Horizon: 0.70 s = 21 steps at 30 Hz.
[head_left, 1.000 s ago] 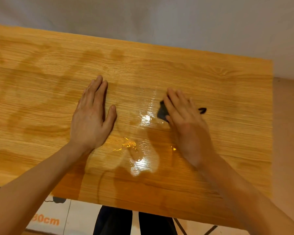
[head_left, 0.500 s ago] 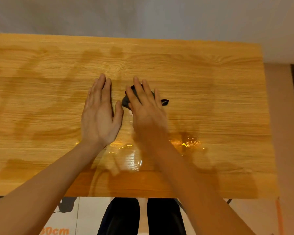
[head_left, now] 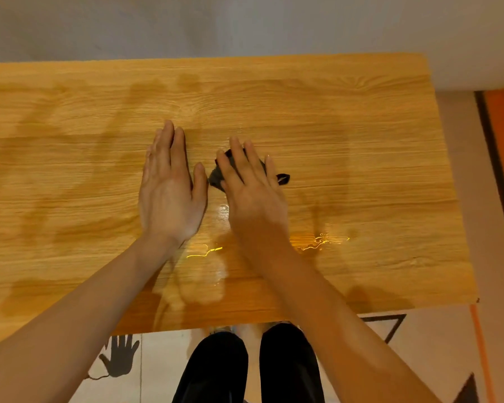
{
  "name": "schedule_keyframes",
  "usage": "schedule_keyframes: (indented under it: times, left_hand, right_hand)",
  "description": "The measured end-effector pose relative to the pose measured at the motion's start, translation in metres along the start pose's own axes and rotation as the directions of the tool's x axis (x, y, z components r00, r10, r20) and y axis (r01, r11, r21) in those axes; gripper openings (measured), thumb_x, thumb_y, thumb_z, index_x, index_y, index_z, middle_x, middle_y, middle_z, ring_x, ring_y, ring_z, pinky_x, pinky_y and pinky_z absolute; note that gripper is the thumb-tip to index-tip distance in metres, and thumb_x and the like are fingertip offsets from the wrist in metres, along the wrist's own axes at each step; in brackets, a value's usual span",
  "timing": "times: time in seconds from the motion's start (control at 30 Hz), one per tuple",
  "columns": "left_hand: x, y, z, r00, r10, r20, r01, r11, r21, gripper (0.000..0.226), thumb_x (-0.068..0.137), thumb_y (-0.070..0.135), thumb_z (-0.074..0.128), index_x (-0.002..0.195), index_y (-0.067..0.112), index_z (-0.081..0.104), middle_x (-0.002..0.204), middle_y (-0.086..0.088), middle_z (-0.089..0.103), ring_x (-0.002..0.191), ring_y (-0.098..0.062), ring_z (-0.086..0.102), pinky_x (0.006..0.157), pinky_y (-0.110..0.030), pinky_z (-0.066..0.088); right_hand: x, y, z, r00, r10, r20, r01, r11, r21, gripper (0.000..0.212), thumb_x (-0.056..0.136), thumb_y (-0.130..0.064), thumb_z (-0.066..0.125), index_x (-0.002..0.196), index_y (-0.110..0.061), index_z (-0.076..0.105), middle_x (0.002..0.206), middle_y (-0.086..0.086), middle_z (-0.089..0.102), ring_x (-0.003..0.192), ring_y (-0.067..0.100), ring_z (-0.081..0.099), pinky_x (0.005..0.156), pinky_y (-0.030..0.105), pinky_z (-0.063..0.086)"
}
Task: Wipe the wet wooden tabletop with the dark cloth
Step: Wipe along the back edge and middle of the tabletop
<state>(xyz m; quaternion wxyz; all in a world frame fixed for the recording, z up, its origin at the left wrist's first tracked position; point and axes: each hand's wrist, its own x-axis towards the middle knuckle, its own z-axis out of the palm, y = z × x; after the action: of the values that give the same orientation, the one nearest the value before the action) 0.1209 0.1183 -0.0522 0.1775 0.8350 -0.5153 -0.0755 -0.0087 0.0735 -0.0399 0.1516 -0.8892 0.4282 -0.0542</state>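
Note:
The wooden tabletop fills most of the view, with darker damp streaks on its left half and shiny wet patches near its front middle. My right hand presses flat on a small dark cloth near the table's centre; only the cloth's left edge and a right tip show beyond my fingers. My left hand lies flat and empty on the wood just left of the cloth, fingers together, thumb almost touching it.
A glistening puddle lies right of my right forearm, and another wet sheen sits near the front edge. A grey wall runs behind the table. My dark-trousered legs and the tiled floor show below the front edge.
My right hand slid the cloth leftward from the table's right-centre to beside my left hand, then a little back to the right. My left hand stayed flat in place.

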Motion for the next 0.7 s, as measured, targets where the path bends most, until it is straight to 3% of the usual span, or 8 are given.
schedule_keyframes:
  times: [0.07, 0.13, 0.27, 0.37, 0.43, 0.53, 0.6, 0.7]
  left_hand:
    - [0.000, 0.001, 0.000, 1.000, 0.000, 0.005, 0.000, 1.000, -0.015, 0.060, 0.107, 0.027, 0.039, 0.158, 0.000, 0.024, 0.169, -0.013, 0.016, 0.157, -0.027, 0.012, 0.128, -0.036, 0.008]
    - [0.000, 0.000, -0.002, 1.000, -0.001, 0.013, 0.002, 0.999, -0.049, 0.059, 0.106, 0.024, 0.041, 0.157, -0.001, 0.025, 0.168, -0.014, 0.017, 0.157, -0.028, 0.013, 0.128, -0.036, 0.007]
    - [-0.013, -0.002, -0.012, 0.998, 0.047, 0.035, -0.042, 0.991, -0.129, 0.052, 0.107, 0.011, 0.039, 0.156, 0.000, 0.028, 0.167, -0.015, 0.021, 0.156, -0.028, 0.016, 0.129, -0.037, 0.006]
    - [-0.045, 0.002, -0.018, 0.997, 0.038, 0.064, -0.029, 0.990, -0.137, 0.051, 0.107, 0.012, 0.039, 0.156, 0.001, 0.030, 0.166, -0.014, 0.023, 0.156, -0.026, 0.017, 0.128, -0.037, 0.006]
    - [-0.065, 0.005, -0.017, 0.995, 0.038, 0.094, -0.029, 0.994, -0.104, 0.052, 0.108, 0.014, 0.037, 0.157, 0.000, 0.028, 0.168, -0.013, 0.020, 0.157, -0.025, 0.014, 0.129, -0.036, 0.004]
    - [-0.074, 0.007, -0.010, 0.994, 0.050, 0.099, -0.046, 0.998, -0.042, 0.056, 0.106, 0.021, 0.030, 0.158, 0.000, 0.025, 0.169, -0.012, 0.017, 0.158, -0.023, 0.011, 0.129, -0.037, 0.005]
    - [-0.075, 0.007, -0.008, 0.995, 0.050, 0.085, -0.047, 0.998, -0.030, 0.057, 0.105, 0.022, 0.030, 0.157, -0.001, 0.026, 0.168, -0.012, 0.018, 0.157, -0.024, 0.013, 0.129, -0.036, 0.005]
    - [-0.074, 0.005, -0.007, 0.996, 0.060, 0.066, -0.059, 0.998, -0.023, 0.057, 0.105, 0.021, 0.031, 0.157, -0.001, 0.026, 0.168, -0.013, 0.019, 0.157, -0.025, 0.014, 0.128, -0.033, 0.003]
  right_hand:
    - [-0.006, 0.040, -0.015, 1.000, 0.018, 0.008, -0.018, 1.000, -0.015, 0.048, 0.101, -0.014, 0.041, 0.148, -0.018, 0.033, 0.160, 0.004, 0.018, 0.149, 0.022, 0.011, 0.120, 0.037, -0.001]
    - [-0.019, 0.091, -0.036, 0.978, 0.199, -0.062, -0.202, 0.979, -0.041, 0.046, 0.099, -0.010, 0.043, 0.145, -0.015, 0.040, 0.158, 0.007, 0.024, 0.148, 0.025, 0.018, 0.120, 0.040, 0.006]
    - [-0.032, 0.125, -0.060, 0.793, 0.574, -0.204, -0.569, 0.817, 0.089, 0.044, 0.103, -0.016, 0.035, 0.147, -0.013, 0.036, 0.160, 0.010, 0.017, 0.149, 0.025, 0.011, 0.122, 0.045, 0.005]
    - [-0.009, 0.067, -0.036, 0.874, 0.455, -0.168, -0.455, 0.890, 0.044, 0.045, 0.103, -0.022, 0.034, 0.148, -0.014, 0.033, 0.160, 0.010, 0.016, 0.149, 0.026, 0.011, 0.121, 0.042, 0.006]
    - [-0.002, 0.019, -0.013, 0.980, 0.192, -0.053, -0.191, 0.981, 0.019, 0.046, 0.103, -0.027, 0.034, 0.148, -0.018, 0.029, 0.161, 0.007, 0.012, 0.149, 0.025, 0.007, 0.120, 0.041, 0.000]
    - [-0.004, 0.014, -0.009, 0.988, -0.141, 0.070, 0.139, 0.990, 0.037, 0.046, 0.104, -0.027, 0.036, 0.149, -0.020, 0.029, 0.161, 0.001, 0.013, 0.149, 0.020, 0.007, 0.120, 0.038, -0.003]
    - [-0.003, 0.057, -0.026, 0.991, -0.128, 0.026, 0.126, 0.990, 0.062, 0.043, 0.101, -0.022, 0.044, 0.144, -0.018, 0.041, 0.157, 0.005, 0.027, 0.147, 0.023, 0.021, 0.119, 0.042, 0.008]
    - [-0.001, 0.137, -0.060, 0.984, 0.165, -0.065, -0.153, 0.976, 0.156, 0.042, 0.099, -0.016, 0.047, 0.141, -0.014, 0.046, 0.155, 0.009, 0.032, 0.146, 0.024, 0.025, 0.118, 0.043, 0.011]
